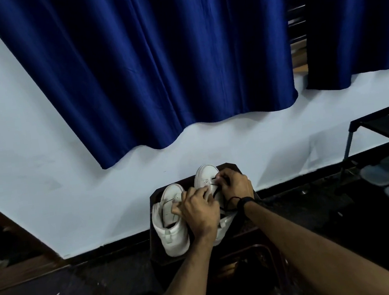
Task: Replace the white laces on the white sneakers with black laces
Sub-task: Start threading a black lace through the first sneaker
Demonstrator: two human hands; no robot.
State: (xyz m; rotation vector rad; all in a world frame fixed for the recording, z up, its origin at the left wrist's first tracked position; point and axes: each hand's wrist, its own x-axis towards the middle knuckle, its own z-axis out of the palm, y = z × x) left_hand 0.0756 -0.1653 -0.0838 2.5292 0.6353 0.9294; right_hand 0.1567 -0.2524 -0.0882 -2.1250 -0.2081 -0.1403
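Currently, two white sneakers are set side by side on a small dark stool (161, 254), toes pointed toward the white wall (48, 186). Work is concentrated on the right sneaker (204, 174), over whose eyelet rows both hands are placed.

The left hand (201, 210) is laid across the middle of that shoe with fingers curled at the lacing; something is evidently pinched there, but whether it is the lace or the shoe's edge cannot be told. The right hand (236, 186) is closed near the forward eyelets, and a short run of black lace (213, 178) is seen passing under its fingertips — a grip on that lace is judged likely. A dark loose tail is also seen trailing near the right wrist, beside a black wristband (244, 201).

Progress is assessed as follows:
- Right sneaker: black lace is visible at the front eyelets only, so threading is judged to be at an early-to-middle stage. The upper eyelets are hidden by the hands.
- Left sneaker (172, 219): its tongue area appears open, with only a thin dark line crossing it; whether any lace is fitted cannot be confirmed.
- White laces: none are identified with certainty in view.

Remaining work is judged to include the completion of the right shoe's lacing and — probably — most of the left shoe's.
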